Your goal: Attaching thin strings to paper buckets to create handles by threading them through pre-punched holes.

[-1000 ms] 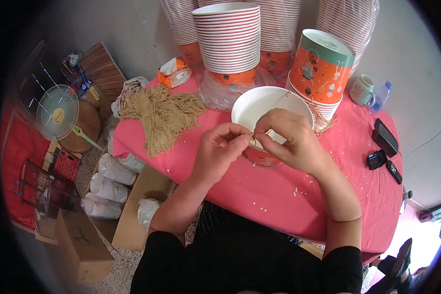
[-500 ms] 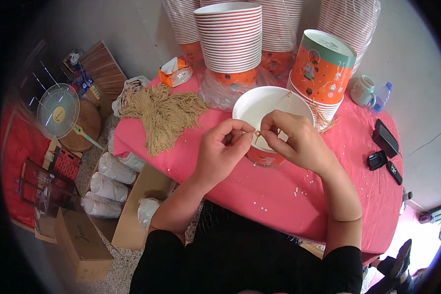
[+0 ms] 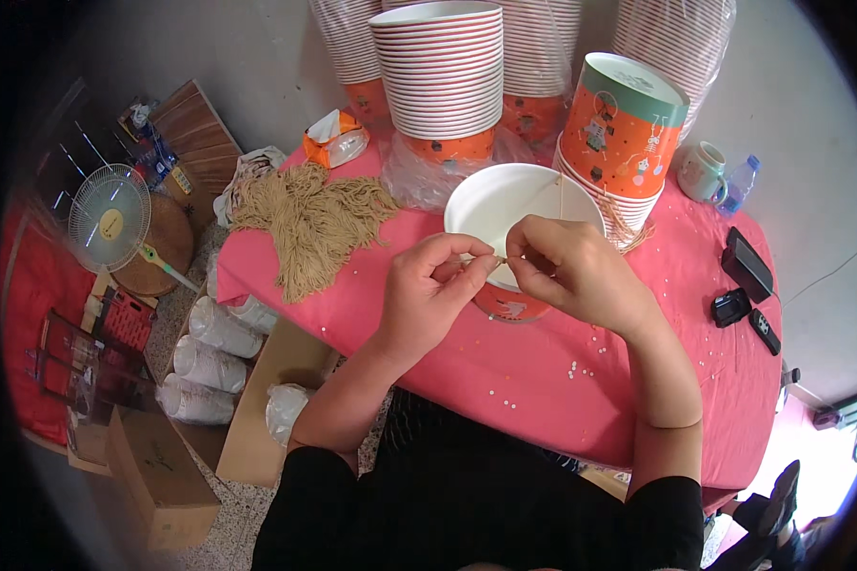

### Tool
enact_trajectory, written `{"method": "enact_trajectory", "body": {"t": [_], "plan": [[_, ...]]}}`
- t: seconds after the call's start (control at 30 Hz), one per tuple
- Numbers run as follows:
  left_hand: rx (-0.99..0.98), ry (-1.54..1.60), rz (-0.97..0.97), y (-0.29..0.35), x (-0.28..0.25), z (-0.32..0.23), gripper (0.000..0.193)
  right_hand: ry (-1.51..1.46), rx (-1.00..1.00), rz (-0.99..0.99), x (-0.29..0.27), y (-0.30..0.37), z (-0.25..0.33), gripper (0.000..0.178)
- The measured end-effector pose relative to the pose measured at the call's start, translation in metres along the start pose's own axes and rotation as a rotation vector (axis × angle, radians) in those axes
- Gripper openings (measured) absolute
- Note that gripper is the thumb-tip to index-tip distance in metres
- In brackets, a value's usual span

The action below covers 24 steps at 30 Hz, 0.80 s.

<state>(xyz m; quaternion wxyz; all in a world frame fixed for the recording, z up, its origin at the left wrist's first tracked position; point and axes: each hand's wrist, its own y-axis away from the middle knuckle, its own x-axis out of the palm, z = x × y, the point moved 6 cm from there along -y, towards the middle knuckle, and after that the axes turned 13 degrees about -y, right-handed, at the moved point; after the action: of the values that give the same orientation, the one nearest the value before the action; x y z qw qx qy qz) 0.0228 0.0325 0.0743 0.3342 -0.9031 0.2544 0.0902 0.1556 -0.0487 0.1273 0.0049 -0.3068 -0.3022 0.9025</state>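
A paper bucket (image 3: 476, 195), white inside and orange outside, stands upright in front of me on the table. Over its near rim, both hands pinch a thin tan cord (image 3: 501, 260). My left hand (image 3: 427, 290) is closed, with thumb and forefinger pressed together on the cord. Closed in the same way, my right hand (image 3: 576, 271) grips it just to the right and covers part of the bucket. Another stretch of cord hangs at the bucket's far right wall. Whether the cord is knotted between my fingertips is too small to tell.
Tan cords (image 3: 314, 224) lie in a heap at left. Nested buckets (image 3: 438, 86) stand behind, with an upside-down orange bucket (image 3: 619, 124) on another stack. A mug (image 3: 702, 173), a bottle (image 3: 739, 186) and black items (image 3: 747, 266) sit at right. White dots speckle the red tablecloth (image 3: 448, 371).
The small loop of cord that showed between my fingertips has shrunk and is mostly hidden. My hands stay nearly in place; the whole view has shifted slightly.
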Motion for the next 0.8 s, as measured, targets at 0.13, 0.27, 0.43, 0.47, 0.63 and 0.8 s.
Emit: {"method": "enact_trajectory", "body": {"t": [0.13, 0.27, 0.43, 0.47, 0.63, 0.8], "plan": [[0.048, -0.068, -0.027, 0.000, -0.003, -0.002, 0.007, 0.033, -0.046, 0.014, 0.001, -0.001, 0.000, 0.012], [0.083, -0.068, -0.021, 0.000, -0.004, -0.003, 0.007, 0.126, -0.059, 0.007, -0.001, 0.000, -0.001, 0.013], [0.037, -0.063, 0.023, 0.003, -0.004, -0.004, 0.006, 0.171, -0.042, 0.025, -0.002, -0.001, -0.005, 0.012], [0.037, -0.062, 0.023, 0.004, -0.004, -0.004, 0.006, 0.180, -0.050, 0.017, -0.004, -0.001, -0.003, 0.012], [0.011, 0.008, 0.008, 0.005, -0.001, -0.004, 0.006, 0.185, -0.048, -0.003, -0.009, 0.000, -0.003, 0.012], [-0.002, -0.058, 0.123, 0.002, -0.007, -0.001, 0.006, 0.194, -0.077, -0.019, -0.011, 0.000, -0.002, 0.013]]}}
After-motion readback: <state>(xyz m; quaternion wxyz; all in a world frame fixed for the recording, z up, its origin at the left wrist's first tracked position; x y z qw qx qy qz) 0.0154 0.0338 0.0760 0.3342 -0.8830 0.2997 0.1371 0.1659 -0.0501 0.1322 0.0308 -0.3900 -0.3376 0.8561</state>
